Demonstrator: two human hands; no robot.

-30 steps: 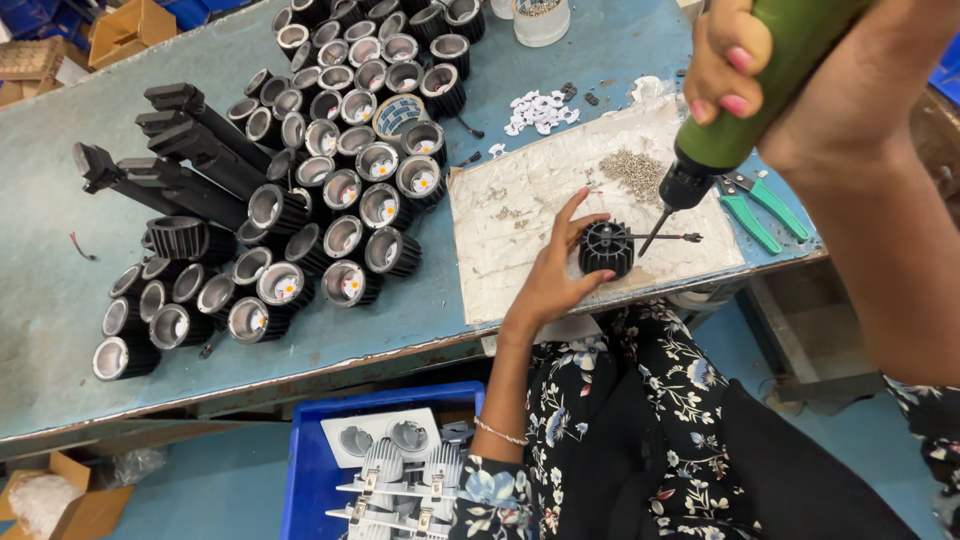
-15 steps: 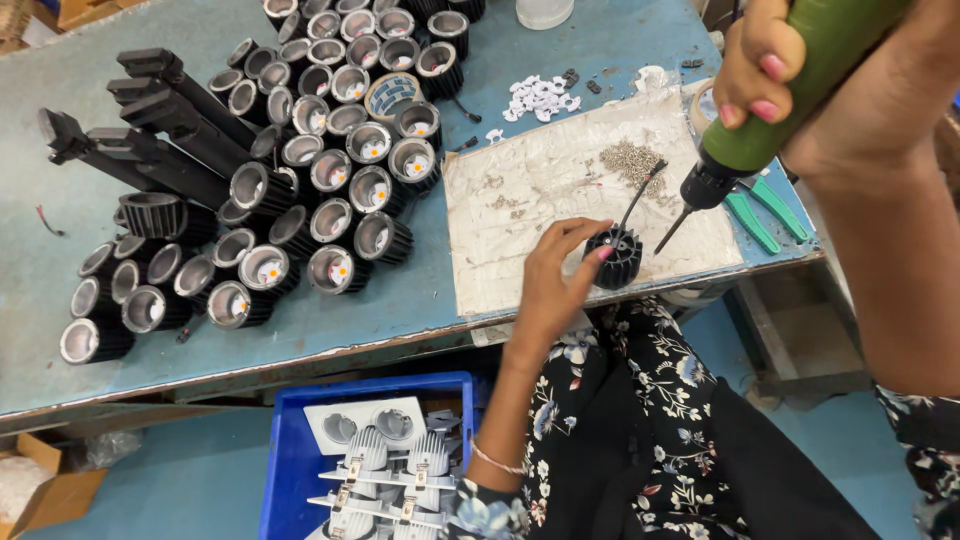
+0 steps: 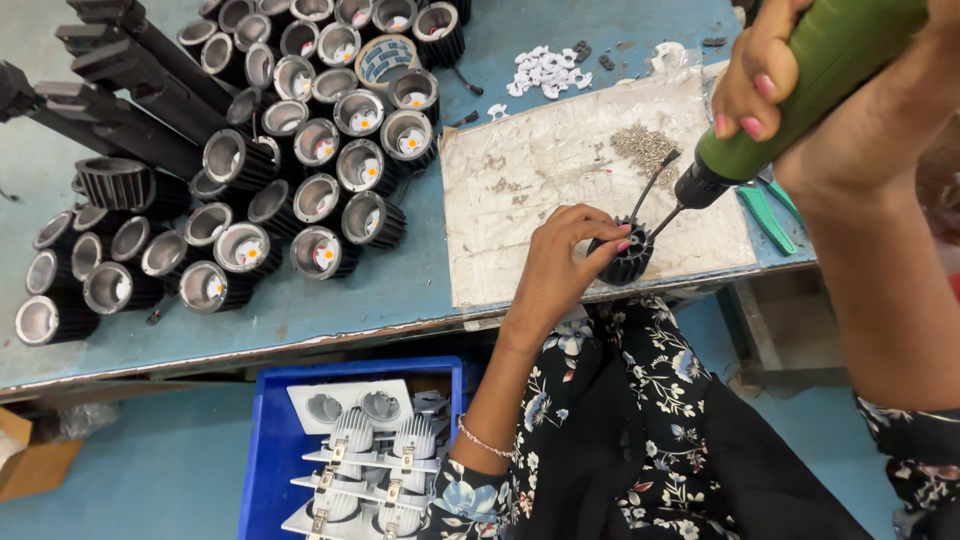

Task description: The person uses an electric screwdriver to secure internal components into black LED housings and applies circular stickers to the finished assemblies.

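Left hand (image 3: pixel 565 262) is reaching up from the lap with the wrist bent, fingers curled in a closed grip around a little black finned housing (image 3: pixel 628 262) that sits on the pale mat (image 3: pixel 530 200) right at the near edge of the blue counter (image 3: pixel 420 290). Right hand (image 3: pixel 800 90) comes in high from the upper right, forearm angled down, with a tight full-fist grip on a green electric screwdriver (image 3: pixel 790 110) tilted so its bit points down-left at the top of that housing. Off to the left on the counter there's a big cluster of black lamp housings (image 3: pixel 300 170), a pile of small screws (image 3: pixel 645 148) on the mat, and a blue crate (image 3: pixel 270 450) of white parts down below.
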